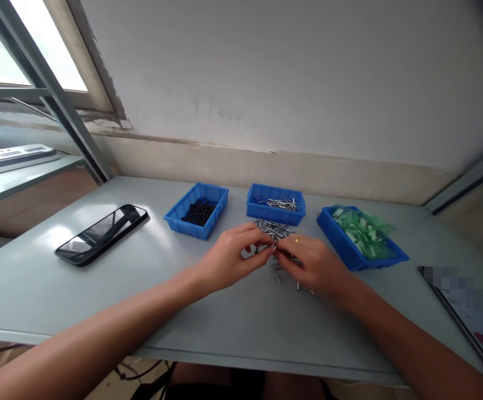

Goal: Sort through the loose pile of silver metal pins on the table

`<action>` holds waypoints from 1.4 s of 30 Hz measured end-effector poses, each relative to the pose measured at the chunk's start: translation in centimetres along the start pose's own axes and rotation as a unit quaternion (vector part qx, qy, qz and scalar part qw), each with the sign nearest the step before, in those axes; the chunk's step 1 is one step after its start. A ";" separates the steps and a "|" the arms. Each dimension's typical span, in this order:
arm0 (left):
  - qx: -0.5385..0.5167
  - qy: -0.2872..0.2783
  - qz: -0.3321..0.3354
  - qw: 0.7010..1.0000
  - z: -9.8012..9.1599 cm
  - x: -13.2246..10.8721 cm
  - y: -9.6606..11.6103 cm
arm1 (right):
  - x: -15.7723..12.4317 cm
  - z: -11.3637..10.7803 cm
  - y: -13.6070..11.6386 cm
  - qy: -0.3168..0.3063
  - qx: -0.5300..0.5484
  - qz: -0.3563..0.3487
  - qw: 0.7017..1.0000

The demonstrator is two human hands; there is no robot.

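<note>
My left hand (237, 253) and my right hand (314, 264) meet fingertip to fingertip over the table. Both are closed in a pinch at a small metallic piece between them, mostly hidden by the fingers. Under and behind the hands lies a loose pile of thin silver metal pins (272, 228), with a few strays (275, 273) in front. Just behind the pile, a blue tray (277, 213) holds more silver pins (282, 204). Left of it another blue tray (187, 229) holds black, thin, screw-like pieces (200, 211).
At the right stands a blue tray (341, 244) filled with green plastic packets (364, 233). A black phone-like device (102, 233) lies at the left. A partly blurred flat panel (470, 316) sits at the right edge. A power strip (14, 158) rests on the left shelf.
</note>
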State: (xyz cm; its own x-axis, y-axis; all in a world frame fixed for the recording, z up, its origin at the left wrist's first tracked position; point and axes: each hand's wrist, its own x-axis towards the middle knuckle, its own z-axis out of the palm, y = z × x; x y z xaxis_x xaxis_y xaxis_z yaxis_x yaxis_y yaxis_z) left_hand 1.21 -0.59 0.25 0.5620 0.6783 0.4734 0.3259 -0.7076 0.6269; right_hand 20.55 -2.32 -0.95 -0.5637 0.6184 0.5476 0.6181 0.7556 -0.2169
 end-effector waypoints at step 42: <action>-0.032 -0.037 -0.076 0.996 -0.3 0.2 -0.3 | -0.5 -0.7 0.8 0.036 -0.024 0.015 0.999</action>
State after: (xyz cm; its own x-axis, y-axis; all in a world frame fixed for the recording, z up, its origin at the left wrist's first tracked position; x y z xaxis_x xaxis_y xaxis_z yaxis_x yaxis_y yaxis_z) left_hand 0.99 -0.12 0.34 0.5660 0.7577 0.3249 0.3639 -0.5832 0.7262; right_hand 21.69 -2.12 -0.84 -0.5050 0.6216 0.5989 0.6607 0.7248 -0.1953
